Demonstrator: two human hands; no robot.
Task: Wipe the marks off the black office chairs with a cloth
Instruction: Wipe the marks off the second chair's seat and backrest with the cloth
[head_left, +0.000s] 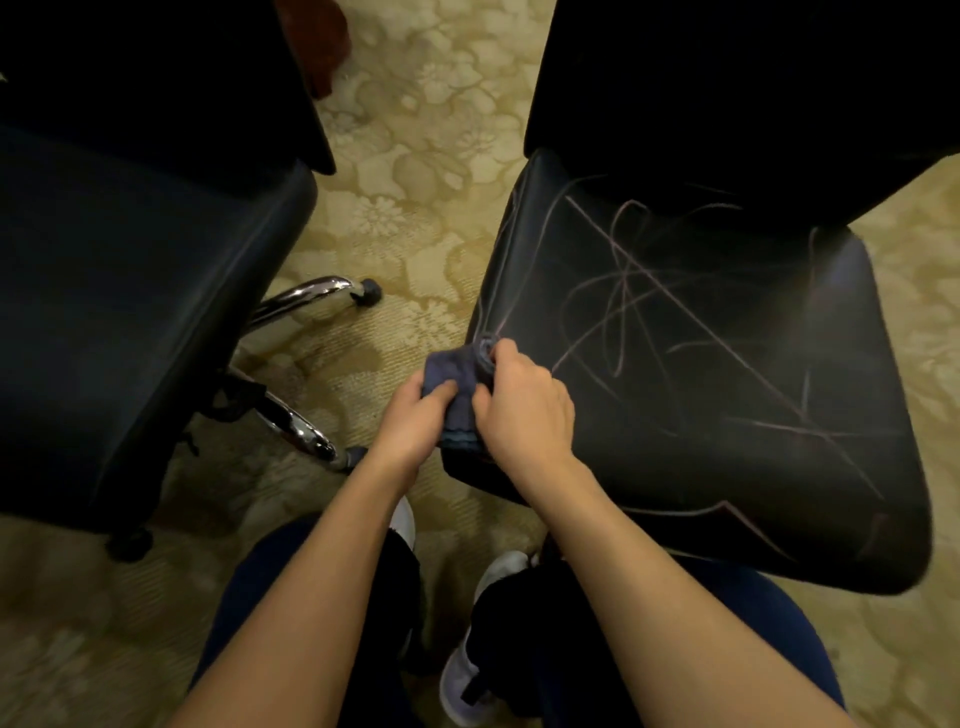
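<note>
Two black office chairs stand side by side. The right chair's seat (727, 374) is covered in pale scribbled lines. The left chair's seat (130, 312) shows no lines that I can make out. A small dark blue cloth (460, 382) is bunched at the front left corner of the right seat. My left hand (415, 421) grips its near left part with curled fingers. My right hand (524, 405) pinches its right side, knuckles over the seat's edge. Part of the cloth is hidden under both hands.
Patterned beige carpet (415, 182) fills the gap between the chairs. The left chair's chrome legs (301, 296) and casters reach into that gap. My knees and white shoes (467, 670) are below, close to the right seat. Both backrests rise dark at the top.
</note>
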